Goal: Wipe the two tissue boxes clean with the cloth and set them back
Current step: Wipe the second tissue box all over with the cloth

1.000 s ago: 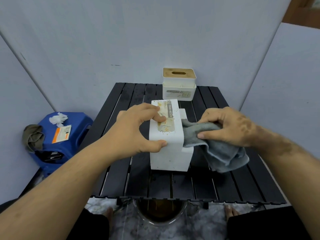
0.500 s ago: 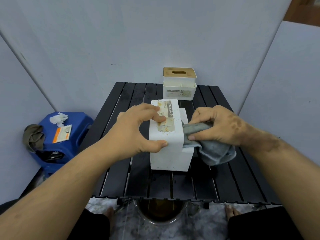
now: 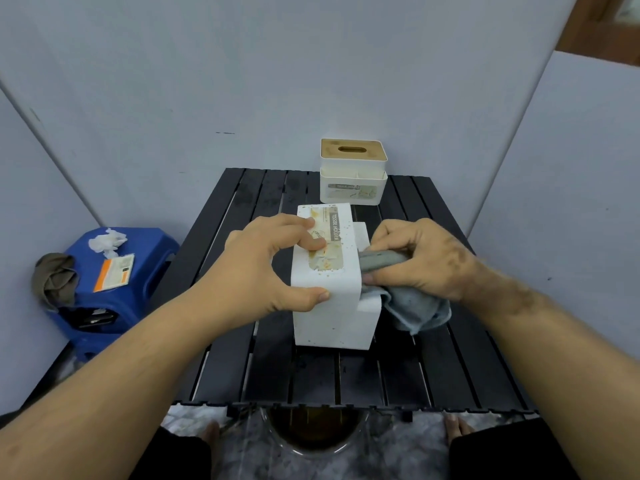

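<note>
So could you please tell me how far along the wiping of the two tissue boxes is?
Nothing looks finished yet. In hand: the left hand steadies the near tissue box, tipped on its side on the black slatted table, while the right hand presses the grey cloth against its side; brown specks remain. Left: the far tissue box, its cleanliness unclear.

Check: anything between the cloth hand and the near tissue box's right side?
Nothing visible. The right hand already presses the grey cloth against the right side of the near tissue box, which the left hand steadies on the black table.
</note>
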A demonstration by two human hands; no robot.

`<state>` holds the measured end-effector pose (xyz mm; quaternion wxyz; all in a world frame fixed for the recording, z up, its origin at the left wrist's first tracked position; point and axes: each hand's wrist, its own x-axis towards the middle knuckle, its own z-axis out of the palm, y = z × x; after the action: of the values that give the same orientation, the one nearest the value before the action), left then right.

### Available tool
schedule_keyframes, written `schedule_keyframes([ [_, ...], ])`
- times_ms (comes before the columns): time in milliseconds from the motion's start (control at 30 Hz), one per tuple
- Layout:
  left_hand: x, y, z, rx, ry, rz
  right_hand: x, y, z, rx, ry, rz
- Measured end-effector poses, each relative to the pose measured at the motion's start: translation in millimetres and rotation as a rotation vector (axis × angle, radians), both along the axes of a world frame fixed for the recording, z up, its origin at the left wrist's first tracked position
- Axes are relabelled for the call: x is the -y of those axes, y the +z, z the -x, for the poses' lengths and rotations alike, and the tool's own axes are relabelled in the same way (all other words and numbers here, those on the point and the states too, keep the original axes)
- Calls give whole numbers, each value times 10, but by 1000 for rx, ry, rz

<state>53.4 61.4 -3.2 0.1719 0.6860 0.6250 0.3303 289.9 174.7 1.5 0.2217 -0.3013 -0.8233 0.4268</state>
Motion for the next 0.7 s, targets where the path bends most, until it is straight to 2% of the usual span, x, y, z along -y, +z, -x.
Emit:
schedule_keyframes([
  [133, -11, 1, 12, -12, 4, 8, 169, -64, 219, -61, -24, -36],
  [300, 7, -2, 19, -7, 8, 15, -109, 105, -98, 118, -9, -46],
  [633, -10, -10, -12, 22, 20, 11, 197, -110, 235, -101, -82, -33],
  [700, -8, -6, -6, 10, 18, 17, 193, -89, 212, -93, -66, -33],
])
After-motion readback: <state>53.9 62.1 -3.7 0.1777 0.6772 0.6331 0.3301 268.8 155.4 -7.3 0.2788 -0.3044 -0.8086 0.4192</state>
